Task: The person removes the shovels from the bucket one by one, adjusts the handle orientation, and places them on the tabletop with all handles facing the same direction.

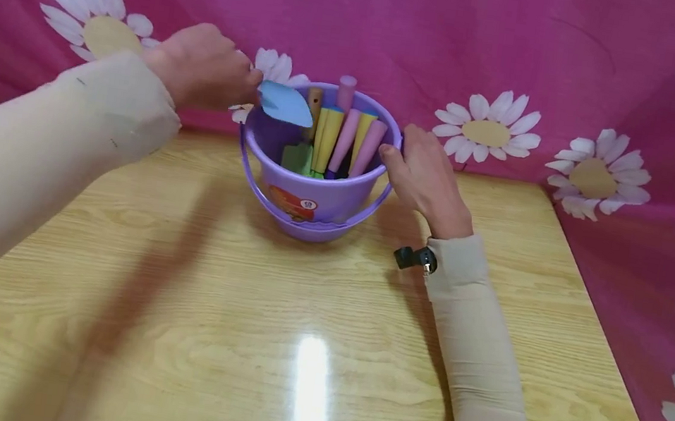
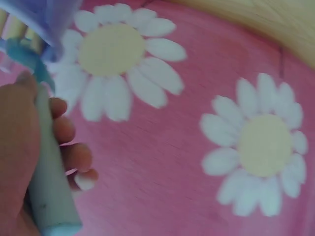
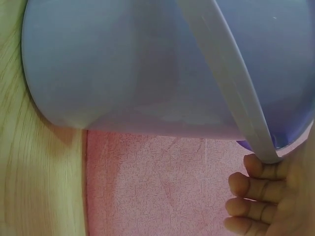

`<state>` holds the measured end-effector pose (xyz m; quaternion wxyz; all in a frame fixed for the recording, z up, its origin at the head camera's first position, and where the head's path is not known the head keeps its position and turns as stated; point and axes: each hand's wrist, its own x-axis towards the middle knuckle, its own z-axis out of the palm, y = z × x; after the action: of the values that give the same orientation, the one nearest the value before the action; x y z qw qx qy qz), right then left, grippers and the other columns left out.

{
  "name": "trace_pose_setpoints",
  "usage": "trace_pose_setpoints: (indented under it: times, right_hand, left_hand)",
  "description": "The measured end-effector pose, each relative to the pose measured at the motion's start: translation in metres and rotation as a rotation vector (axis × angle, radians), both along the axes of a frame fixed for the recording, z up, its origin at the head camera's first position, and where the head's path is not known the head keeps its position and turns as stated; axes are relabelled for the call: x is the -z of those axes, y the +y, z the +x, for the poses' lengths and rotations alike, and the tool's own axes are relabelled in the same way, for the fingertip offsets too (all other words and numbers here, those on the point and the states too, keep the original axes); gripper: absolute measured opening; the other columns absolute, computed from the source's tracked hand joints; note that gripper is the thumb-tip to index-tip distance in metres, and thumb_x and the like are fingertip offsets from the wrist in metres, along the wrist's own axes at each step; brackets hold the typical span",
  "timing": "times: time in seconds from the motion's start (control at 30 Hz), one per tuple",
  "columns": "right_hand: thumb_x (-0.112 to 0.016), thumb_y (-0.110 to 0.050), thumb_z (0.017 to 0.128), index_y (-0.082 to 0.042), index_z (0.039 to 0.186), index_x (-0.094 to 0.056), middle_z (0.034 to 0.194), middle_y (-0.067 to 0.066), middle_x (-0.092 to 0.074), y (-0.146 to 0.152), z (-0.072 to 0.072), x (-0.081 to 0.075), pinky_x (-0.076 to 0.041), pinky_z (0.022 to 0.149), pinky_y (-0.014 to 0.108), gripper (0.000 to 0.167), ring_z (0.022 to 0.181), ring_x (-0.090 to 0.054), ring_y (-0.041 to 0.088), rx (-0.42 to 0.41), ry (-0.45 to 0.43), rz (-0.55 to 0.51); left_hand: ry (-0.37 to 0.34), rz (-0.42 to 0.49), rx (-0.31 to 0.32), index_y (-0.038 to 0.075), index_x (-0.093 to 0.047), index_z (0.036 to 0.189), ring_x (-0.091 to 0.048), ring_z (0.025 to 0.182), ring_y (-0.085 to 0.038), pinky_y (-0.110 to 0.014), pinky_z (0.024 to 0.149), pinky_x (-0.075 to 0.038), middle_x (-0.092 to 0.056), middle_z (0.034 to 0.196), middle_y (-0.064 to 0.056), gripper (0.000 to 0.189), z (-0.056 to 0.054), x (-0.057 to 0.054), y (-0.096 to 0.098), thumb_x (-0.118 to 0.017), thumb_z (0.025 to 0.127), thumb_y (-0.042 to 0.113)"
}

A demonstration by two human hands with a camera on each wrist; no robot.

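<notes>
My left hand [image 1: 215,70] grips a small garden trowel by its pale handle [image 2: 54,172], fingers wrapped around it. The trowel's light blue blade [image 1: 287,104] points right, over the left rim of a purple bucket [image 1: 339,200]. My right hand [image 1: 428,176] holds the bucket's right rim, thumb on top and fingers outside near the end of the carrying handle [image 3: 231,73]. Inside the bucket stand several tools with yellow handles [image 1: 329,142] and pink handles [image 1: 369,147], plus one brown wooden handle [image 1: 314,104]. A green blade [image 1: 297,158] shows low inside; the other tool heads are mostly hidden.
The bucket stands upright near the back of a light wooden table [image 1: 231,339]. A magenta cloth with white daisies [image 1: 412,35] hangs behind the table and along its right side. A small black device [image 1: 416,258] sits at my right cuff.
</notes>
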<state>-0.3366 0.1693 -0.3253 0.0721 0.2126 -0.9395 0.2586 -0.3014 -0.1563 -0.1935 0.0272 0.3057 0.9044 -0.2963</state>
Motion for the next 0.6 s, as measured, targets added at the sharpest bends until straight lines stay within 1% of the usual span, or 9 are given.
trace_pose_setpoints:
  times: [0.03,0.13,0.2,0.23,0.33,0.4,0.47,0.5,0.6]
  right_hand:
    - [-0.038,-0.042,0.101,-0.001,0.106,-0.055,0.097,0.016,-0.053,0.001,-0.001,0.000,-0.042,0.088,0.046,0.044,0.098,-0.051,0.034,0.005,0.001,0.001]
    - [-0.039,-0.042,0.101,-0.001,0.106,-0.054,0.097,0.016,-0.053,0.004,-0.003,0.000,-0.042,0.088,0.047,0.044,0.098,-0.052,0.034,0.016,0.005,0.002]
    - [-0.039,-0.042,0.101,-0.001,0.106,-0.055,0.097,0.017,-0.054,0.006,-0.004,0.001,-0.042,0.088,0.048,0.044,0.099,-0.052,0.035,0.017,0.014,0.002]
    - [-0.039,-0.042,0.101,-0.001,0.106,-0.055,0.097,0.017,-0.054,0.007,-0.005,0.001,-0.043,0.088,0.048,0.044,0.099,-0.052,0.036,0.017,0.018,0.003]
    - [-0.040,-0.041,0.101,0.000,0.106,-0.055,0.096,0.018,-0.054,0.010,-0.007,0.001,-0.043,0.088,0.050,0.044,0.098,-0.053,0.037,0.019,0.037,-0.003]
    - [-0.040,-0.041,0.101,0.000,0.104,-0.055,0.096,0.019,-0.055,0.013,-0.008,0.002,-0.044,0.088,0.051,0.044,0.097,-0.054,0.038,0.024,0.049,-0.005]
    - [-0.041,-0.040,0.101,0.001,0.104,-0.055,0.095,0.019,-0.055,0.015,-0.009,0.002,-0.044,0.088,0.051,0.044,0.097,-0.054,0.038,0.028,0.055,-0.007]
    - [-0.040,-0.040,0.101,0.001,0.104,-0.055,0.096,0.019,-0.055,0.017,-0.009,0.002,-0.044,0.088,0.051,0.044,0.097,-0.054,0.038,0.033,0.055,-0.007]
    - [-0.040,-0.040,0.100,0.002,0.105,-0.055,0.096,0.020,-0.055,0.023,-0.008,0.002,-0.043,0.089,0.052,0.045,0.098,-0.054,0.039,0.045,0.052,-0.009]
  left_hand:
    - [0.024,0.044,-0.002,-0.006,-0.064,0.105,-0.058,0.054,-0.026,-0.048,0.056,-0.059,-0.068,0.075,-0.017,0.024,0.001,-0.001,-0.008,-0.061,0.103,0.017]
    - [0.107,0.127,-0.017,-0.009,-0.058,0.102,-0.059,0.053,-0.030,-0.052,0.053,-0.057,-0.063,0.070,-0.018,0.028,0.006,-0.003,-0.030,-0.060,0.104,0.018]
    - [0.172,0.185,-0.029,-0.010,-0.055,0.097,-0.057,0.052,-0.033,-0.055,0.052,-0.055,-0.059,0.067,-0.019,0.030,0.009,-0.003,-0.044,-0.056,0.105,0.020]
    - [0.191,0.210,-0.045,-0.010,-0.053,0.094,-0.057,0.052,-0.034,-0.057,0.052,-0.054,-0.058,0.066,-0.019,0.031,0.011,-0.002,-0.051,-0.054,0.105,0.019]
    - [0.240,0.244,-0.065,-0.011,-0.049,0.090,-0.054,0.051,-0.034,-0.058,0.051,-0.054,-0.053,0.063,-0.019,0.032,0.018,0.002,-0.072,-0.055,0.105,0.016]
    - [0.252,0.277,-0.091,-0.012,-0.047,0.089,-0.052,0.052,-0.036,-0.060,0.050,-0.053,-0.049,0.063,-0.020,0.032,0.023,0.007,-0.084,-0.055,0.104,0.015]
    - [0.251,0.317,-0.135,-0.014,-0.047,0.091,-0.050,0.050,-0.037,-0.061,0.048,-0.052,-0.045,0.062,-0.020,0.032,0.028,0.014,-0.096,-0.054,0.105,0.015]
    - [0.221,0.325,-0.175,-0.015,-0.047,0.094,-0.051,0.051,-0.039,-0.062,0.048,-0.051,-0.046,0.063,-0.021,0.033,0.030,0.017,-0.100,-0.052,0.106,0.015]
    - [0.113,0.337,-0.323,-0.019,-0.047,0.103,-0.054,0.053,-0.040,-0.062,0.050,-0.053,-0.050,0.067,-0.023,0.035,0.034,0.029,-0.114,-0.047,0.108,0.016]
